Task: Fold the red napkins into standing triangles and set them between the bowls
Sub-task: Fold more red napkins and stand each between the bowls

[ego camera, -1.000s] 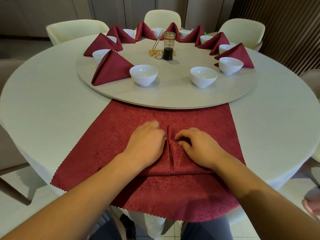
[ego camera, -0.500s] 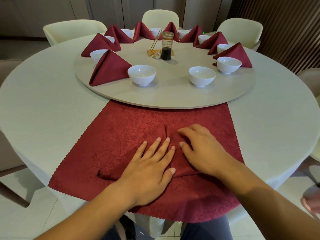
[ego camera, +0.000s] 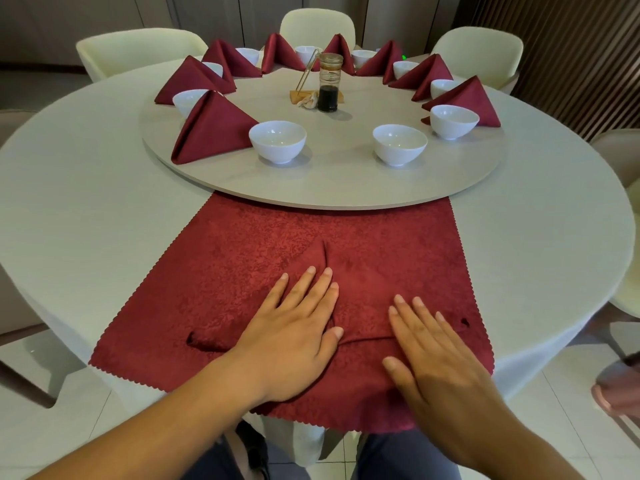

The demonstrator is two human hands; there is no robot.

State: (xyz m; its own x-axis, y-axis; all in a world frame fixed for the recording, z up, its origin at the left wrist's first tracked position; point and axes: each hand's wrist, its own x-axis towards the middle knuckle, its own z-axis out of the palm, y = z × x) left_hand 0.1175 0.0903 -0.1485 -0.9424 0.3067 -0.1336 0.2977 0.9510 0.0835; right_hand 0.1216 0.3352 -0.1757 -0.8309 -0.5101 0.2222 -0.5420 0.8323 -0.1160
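A round counter [ego camera: 90, 209] under pale cloth stands among cream padded chairs [ego camera: 138, 46] beside a dark slatted wall [ego camera: 571, 64]. Its pale round turntable [ego camera: 332, 181] carries white ceramic bowls [ego camera: 277, 142] alternating with standing red napkin triangles [ego camera: 214, 129] around a glass jar of dark sauce [ego camera: 329, 88]. Nearer, on a flat red damask cloth [ego camera: 242, 244], the half-folded red napkin [ego camera: 360, 289] lies pressed under the left grip [ego camera: 294, 327] and right grip [ego camera: 440, 355], both flat, fingers straight.

Under left hand [ego camera: 291, 344] and right hand [ego camera: 440, 355], flat napkin [ego camera: 363, 292] partly hidden. Behind standing napkins [ego camera: 280, 53], far bowls [ego camera: 249, 54] half hidden. At right edge, blurred pinkish shape [ego camera: 620, 393] cut off.
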